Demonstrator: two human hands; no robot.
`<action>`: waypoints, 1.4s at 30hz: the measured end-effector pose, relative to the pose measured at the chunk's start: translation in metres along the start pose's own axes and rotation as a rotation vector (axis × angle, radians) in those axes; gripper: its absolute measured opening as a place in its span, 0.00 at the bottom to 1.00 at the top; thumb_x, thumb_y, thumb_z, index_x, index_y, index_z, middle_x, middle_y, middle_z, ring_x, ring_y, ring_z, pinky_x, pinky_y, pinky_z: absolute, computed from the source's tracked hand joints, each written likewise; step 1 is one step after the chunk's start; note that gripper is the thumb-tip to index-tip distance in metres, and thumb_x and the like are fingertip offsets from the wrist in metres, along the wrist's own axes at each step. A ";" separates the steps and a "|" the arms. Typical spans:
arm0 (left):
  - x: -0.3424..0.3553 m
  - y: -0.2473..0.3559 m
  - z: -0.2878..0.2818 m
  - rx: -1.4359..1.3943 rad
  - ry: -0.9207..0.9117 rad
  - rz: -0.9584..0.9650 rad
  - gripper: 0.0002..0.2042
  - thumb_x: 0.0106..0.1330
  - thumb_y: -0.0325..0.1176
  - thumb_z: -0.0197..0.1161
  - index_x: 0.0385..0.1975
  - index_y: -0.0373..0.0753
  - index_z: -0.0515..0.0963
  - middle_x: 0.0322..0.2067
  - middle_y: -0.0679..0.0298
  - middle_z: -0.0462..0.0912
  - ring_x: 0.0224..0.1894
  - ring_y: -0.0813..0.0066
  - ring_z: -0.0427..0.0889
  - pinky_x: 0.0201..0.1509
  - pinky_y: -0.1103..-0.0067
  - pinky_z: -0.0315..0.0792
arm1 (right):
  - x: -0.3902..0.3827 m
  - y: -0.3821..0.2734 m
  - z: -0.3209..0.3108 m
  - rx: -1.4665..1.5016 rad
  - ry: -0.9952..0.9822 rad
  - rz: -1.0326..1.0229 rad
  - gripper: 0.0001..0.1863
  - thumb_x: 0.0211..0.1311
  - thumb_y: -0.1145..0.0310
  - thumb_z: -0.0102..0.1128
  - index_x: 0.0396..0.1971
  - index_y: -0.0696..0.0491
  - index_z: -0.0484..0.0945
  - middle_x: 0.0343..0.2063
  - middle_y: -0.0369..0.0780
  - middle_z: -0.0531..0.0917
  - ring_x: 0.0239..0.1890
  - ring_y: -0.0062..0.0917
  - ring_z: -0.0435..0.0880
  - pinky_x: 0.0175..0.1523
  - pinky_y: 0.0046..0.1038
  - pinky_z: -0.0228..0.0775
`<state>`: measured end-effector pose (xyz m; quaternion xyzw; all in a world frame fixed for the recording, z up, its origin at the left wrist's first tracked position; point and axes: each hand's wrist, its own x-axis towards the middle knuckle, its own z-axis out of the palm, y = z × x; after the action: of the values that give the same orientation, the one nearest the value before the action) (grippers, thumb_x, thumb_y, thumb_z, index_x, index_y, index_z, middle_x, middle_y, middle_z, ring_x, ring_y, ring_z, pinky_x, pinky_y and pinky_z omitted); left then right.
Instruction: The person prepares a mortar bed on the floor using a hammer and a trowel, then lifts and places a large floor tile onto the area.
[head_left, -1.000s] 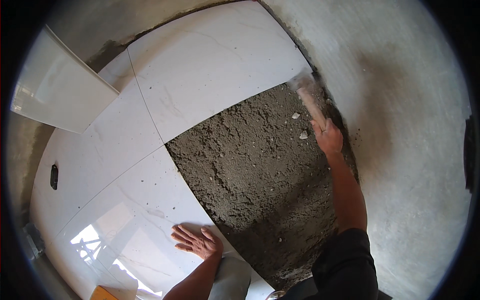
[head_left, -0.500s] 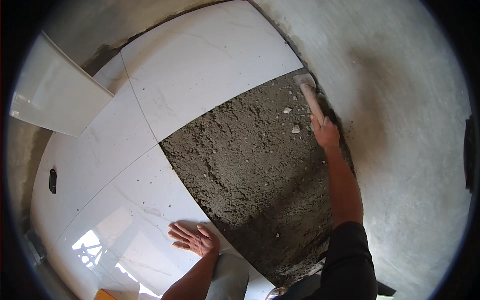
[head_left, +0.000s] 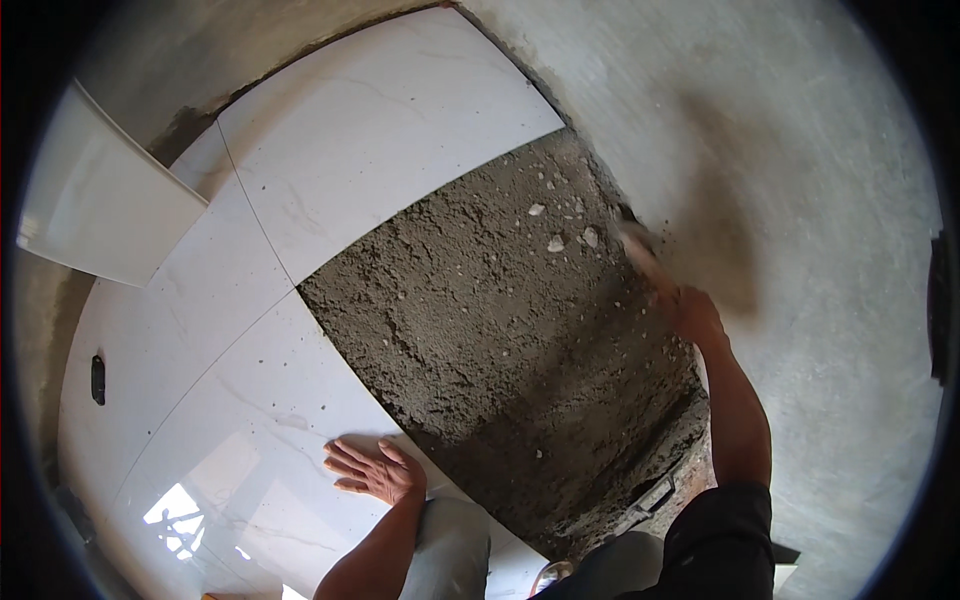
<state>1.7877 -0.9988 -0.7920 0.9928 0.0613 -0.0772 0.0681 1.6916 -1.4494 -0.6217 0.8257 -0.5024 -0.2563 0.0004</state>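
Observation:
My right hand [head_left: 697,315] grips the wooden handle of a hammer [head_left: 648,264], blurred by motion. Its metal head is at the right edge of the rough grey mortar bed [head_left: 480,310], against the base of the wall. Loose pale chips [head_left: 557,243] lie on the mortar just left of the hammer head. My left hand [head_left: 382,474] rests flat with fingers spread on a white marbled floor tile [head_left: 270,400], close to the tile's edge along the mortar. Below it, my knee presses near the same edge.
A bare grey plastered wall [head_left: 820,300] rises along the right. More white tiles [head_left: 380,110] border the mortar at the far side. At the upper left a pale panel [head_left: 110,195] stands over the tiles. A small black object [head_left: 98,380] lies on the left tiles. A metal-edged tool [head_left: 650,500] sits at the mortar's lower right.
My right hand and the hammer have moved nearer along the wall edge, away from the far tile's corner. My left hand stays flat on the tile. The view has shifted slightly.

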 end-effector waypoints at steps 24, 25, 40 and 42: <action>0.004 -0.021 0.056 0.152 0.115 0.221 0.34 0.67 0.57 0.29 0.66 0.40 0.42 0.67 0.58 0.39 0.70 0.55 0.36 0.65 0.50 0.35 | -0.289 0.201 0.134 0.244 -0.171 0.635 0.32 0.56 0.38 0.52 0.37 0.56 0.77 0.32 0.48 0.81 0.38 0.40 0.80 0.42 0.39 0.70; 0.010 -0.024 0.068 0.185 0.128 0.268 0.33 0.67 0.56 0.30 0.66 0.39 0.42 0.67 0.58 0.40 0.70 0.55 0.37 0.65 0.50 0.36 | -0.322 0.194 0.138 0.309 -0.152 0.677 0.31 0.55 0.38 0.53 0.36 0.56 0.77 0.32 0.48 0.81 0.37 0.40 0.80 0.42 0.39 0.70; 0.044 0.003 0.101 0.413 0.448 0.993 0.29 0.69 0.51 0.35 0.62 0.36 0.55 0.62 0.56 0.57 0.67 0.55 0.49 0.65 0.55 0.47 | -0.664 0.047 0.301 1.188 -0.138 1.114 0.34 0.53 0.37 0.53 0.34 0.58 0.78 0.30 0.49 0.82 0.37 0.40 0.81 0.43 0.39 0.70; 0.045 0.005 0.091 0.410 0.505 1.045 0.28 0.69 0.50 0.35 0.61 0.36 0.56 0.61 0.56 0.59 0.66 0.55 0.51 0.64 0.55 0.49 | -0.683 0.043 0.305 1.214 -0.075 1.192 0.34 0.53 0.37 0.53 0.34 0.59 0.78 0.30 0.49 0.82 0.36 0.40 0.81 0.43 0.38 0.70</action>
<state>1.8194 -1.0114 -0.8880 0.8721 -0.4353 0.1936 -0.1122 1.2781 -0.8255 -0.5861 0.2712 -0.9034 0.0732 -0.3241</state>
